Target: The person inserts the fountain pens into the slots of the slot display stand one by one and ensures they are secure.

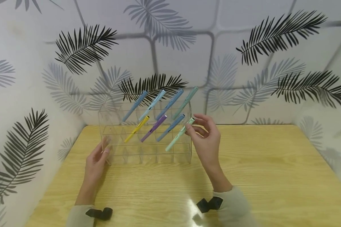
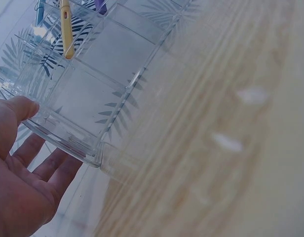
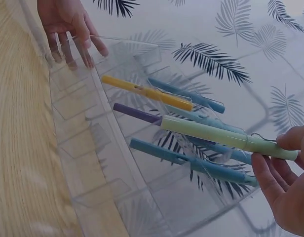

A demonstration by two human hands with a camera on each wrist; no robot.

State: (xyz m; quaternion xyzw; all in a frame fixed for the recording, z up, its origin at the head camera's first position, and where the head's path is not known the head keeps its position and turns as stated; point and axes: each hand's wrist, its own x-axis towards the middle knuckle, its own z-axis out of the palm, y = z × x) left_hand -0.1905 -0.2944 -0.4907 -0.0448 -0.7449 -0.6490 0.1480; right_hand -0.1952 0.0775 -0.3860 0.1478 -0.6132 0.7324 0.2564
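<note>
A clear tiered pen rack (image 1: 116,154) stands on the table with capped pens lying slanted in it. My left hand (image 1: 95,160) grips its left side panel, thumb on one face and fingers on the other, as the left wrist view shows. My right hand (image 1: 206,138) pinches a mint green pen (image 1: 176,138) near its cap end between thumb and fingers. That pen slants over the right end of the rack's middle, its tip down to the left. Left of it lie a blue pen (image 1: 170,127), a purple pen (image 1: 154,128) and a yellow pen (image 1: 137,128).
On the upper tier rest a green pen (image 1: 185,102), a light blue pen (image 1: 152,105) and two darker blue ones. The wooden table (image 1: 267,167) reaches back to a wall (image 1: 227,75) with a leaf pattern. Both wrists carry small black cameras.
</note>
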